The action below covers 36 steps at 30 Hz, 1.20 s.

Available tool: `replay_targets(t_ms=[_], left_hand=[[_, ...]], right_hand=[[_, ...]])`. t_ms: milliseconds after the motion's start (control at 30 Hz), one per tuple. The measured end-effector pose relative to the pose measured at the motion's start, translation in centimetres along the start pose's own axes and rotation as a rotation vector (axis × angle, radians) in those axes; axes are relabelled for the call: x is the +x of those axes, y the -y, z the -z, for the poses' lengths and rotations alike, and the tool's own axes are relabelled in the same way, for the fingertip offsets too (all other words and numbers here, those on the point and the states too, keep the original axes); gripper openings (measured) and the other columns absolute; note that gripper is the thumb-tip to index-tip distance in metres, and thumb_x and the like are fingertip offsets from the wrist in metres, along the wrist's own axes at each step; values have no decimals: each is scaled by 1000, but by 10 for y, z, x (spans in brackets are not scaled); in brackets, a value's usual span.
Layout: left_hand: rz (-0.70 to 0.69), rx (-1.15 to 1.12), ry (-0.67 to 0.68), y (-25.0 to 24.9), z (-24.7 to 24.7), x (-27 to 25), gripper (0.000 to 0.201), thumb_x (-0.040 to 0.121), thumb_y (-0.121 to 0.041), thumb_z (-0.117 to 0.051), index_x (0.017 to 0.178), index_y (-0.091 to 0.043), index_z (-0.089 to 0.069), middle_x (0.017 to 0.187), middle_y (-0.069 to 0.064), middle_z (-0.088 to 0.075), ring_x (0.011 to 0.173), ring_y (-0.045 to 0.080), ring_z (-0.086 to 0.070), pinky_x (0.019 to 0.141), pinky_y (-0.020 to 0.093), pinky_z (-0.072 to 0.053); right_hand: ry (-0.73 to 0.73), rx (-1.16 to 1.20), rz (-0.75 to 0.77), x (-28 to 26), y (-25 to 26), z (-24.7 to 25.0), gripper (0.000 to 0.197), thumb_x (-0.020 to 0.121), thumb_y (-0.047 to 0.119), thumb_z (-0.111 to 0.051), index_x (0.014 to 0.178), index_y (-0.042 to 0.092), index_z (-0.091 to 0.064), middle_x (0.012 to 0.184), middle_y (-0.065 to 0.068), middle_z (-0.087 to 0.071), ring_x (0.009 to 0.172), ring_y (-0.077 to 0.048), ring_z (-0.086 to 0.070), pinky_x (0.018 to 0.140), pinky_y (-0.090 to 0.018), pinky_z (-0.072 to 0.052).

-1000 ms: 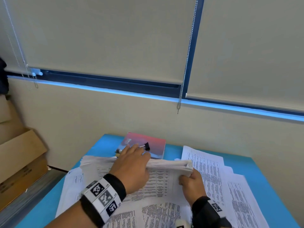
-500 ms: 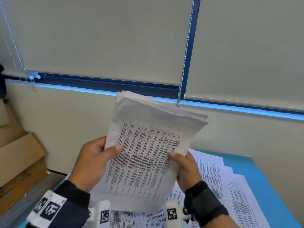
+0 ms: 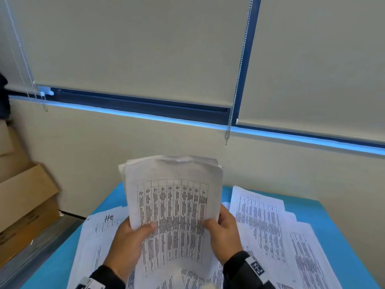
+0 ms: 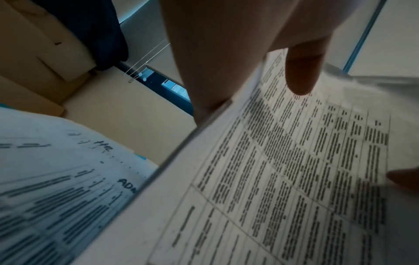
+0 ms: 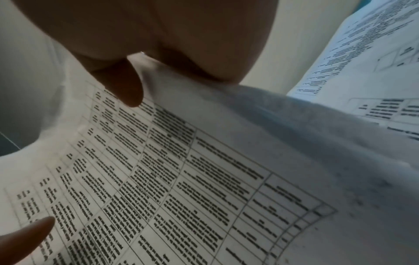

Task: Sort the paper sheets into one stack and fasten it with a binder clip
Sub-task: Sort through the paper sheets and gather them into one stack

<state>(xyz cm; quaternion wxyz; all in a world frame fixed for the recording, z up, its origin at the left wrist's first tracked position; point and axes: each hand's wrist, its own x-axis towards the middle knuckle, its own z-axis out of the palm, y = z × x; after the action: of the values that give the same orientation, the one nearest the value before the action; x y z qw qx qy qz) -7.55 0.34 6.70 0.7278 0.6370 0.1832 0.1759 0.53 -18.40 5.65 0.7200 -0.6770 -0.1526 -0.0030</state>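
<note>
A thick stack of printed sheets point(image 3: 175, 201) stands upright above the blue table point(image 3: 329, 217), printed table facing me. My left hand point(image 3: 133, 236) grips its left edge, thumb on the front page. My right hand point(image 3: 220, 228) grips the right edge the same way. In the left wrist view the stack point(image 4: 283, 179) fills the right side under my left thumb point(image 4: 301, 71). The right wrist view shows the stack point(image 5: 181, 170) under my right thumb point(image 5: 122, 84). More loose sheets point(image 3: 262, 222) lie spread on the table. No binder clip is visible.
Cardboard boxes point(image 3: 23, 201) stand on the floor at the left. A wall with window blinds and a hanging bead chain point(image 3: 235, 90) lies behind the table. Loose sheets point(image 3: 98, 234) also cover the table's left side.
The stack went from lying flat on the table to being lifted upright in both hands, and has since come lower and straighter.
</note>
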Motion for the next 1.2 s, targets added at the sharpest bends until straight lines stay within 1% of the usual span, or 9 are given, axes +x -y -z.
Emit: replay_targets(t_ms=[167, 333, 433, 533, 667, 833, 900, 1033, 1200], left_hand=[[-62, -3, -17, -9, 4, 2, 26, 87, 3, -63, 95, -21, -71, 90, -7, -78, 99, 23, -67, 95, 43, -46], [-67, 5, 30, -9, 11, 7, 32, 72, -9, -75, 103, -15, -71, 98, 0, -77, 104, 29, -68, 99, 50, -47], [-90, 4, 50, -9, 13, 8, 48, 58, -26, -76, 104, -15, -71, 102, 1, -77, 103, 26, -69, 98, 49, -48], [-105, 29, 60, -10, 13, 9, 52, 57, -30, -80, 106, -16, -72, 103, 1, -77, 102, 25, -69, 97, 48, -49], [-110, 48, 62, -8, 15, 12, 38, 65, -17, -73, 104, -16, -72, 100, -1, -77, 100, 23, -70, 96, 48, -50], [-123, 43, 98, -6, 18, 13, 54, 54, -33, -77, 105, -19, -71, 103, -3, -77, 101, 21, -70, 94, 46, -50], [-108, 38, 88, -2, 19, 16, 51, 57, -32, -79, 106, -20, -71, 104, -3, -77, 103, 22, -69, 97, 48, -49], [-63, 59, 69, 4, 23, 24, 29, 76, -15, -77, 104, -14, -73, 102, 2, -77, 104, 28, -68, 102, 53, -45], [-135, 89, -40, -1, 21, 29, 8, 90, -13, -66, 90, -17, -73, 91, -3, -75, 95, 19, -67, 82, 32, -47]], right_hand=[[-24, 7, 81, 2, 8, 1, 30, 81, 0, -61, 104, 19, -65, 98, 4, -74, 91, -13, -70, 71, -24, -55], [-158, -274, 409, 1, 43, 3, 83, 78, 7, -65, 139, 48, -25, 132, 31, -46, 109, -8, -59, 83, -24, -54], [-118, -586, 665, 10, 78, 1, 92, 77, 13, -61, 149, 42, -12, 159, 5, -16, 134, 8, -30, 102, -13, -37], [-47, -818, 606, 16, 99, -1, 72, 82, 24, -58, 147, 40, -31, 161, 9, -1, 109, 16, -33, 93, -22, -48], [-66, -851, 549, 18, 97, 4, 72, 86, 25, -58, 148, 42, -26, 160, 16, 1, 123, 2, -32, 95, -24, -46], [-50, -765, 539, 19, 90, 4, 67, 82, 26, -55, 145, 35, -36, 157, 10, -18, 140, -5, -29, 107, -16, -33], [-88, -496, 490, 25, 85, 9, 73, 74, 17, -60, 141, 34, -35, 145, 11, -38, 130, -2, -40, 105, -13, -35], [-103, 40, 205, 40, 53, 17, 49, 61, 6, -58, 109, 18, -56, 99, -9, -64, 86, -25, -60, 77, -44, -50], [7, 113, 95, 30, 32, 8, 39, 58, 3, -52, 96, 7, -61, 85, -11, -67, 79, -24, -63, 68, -34, -52]])
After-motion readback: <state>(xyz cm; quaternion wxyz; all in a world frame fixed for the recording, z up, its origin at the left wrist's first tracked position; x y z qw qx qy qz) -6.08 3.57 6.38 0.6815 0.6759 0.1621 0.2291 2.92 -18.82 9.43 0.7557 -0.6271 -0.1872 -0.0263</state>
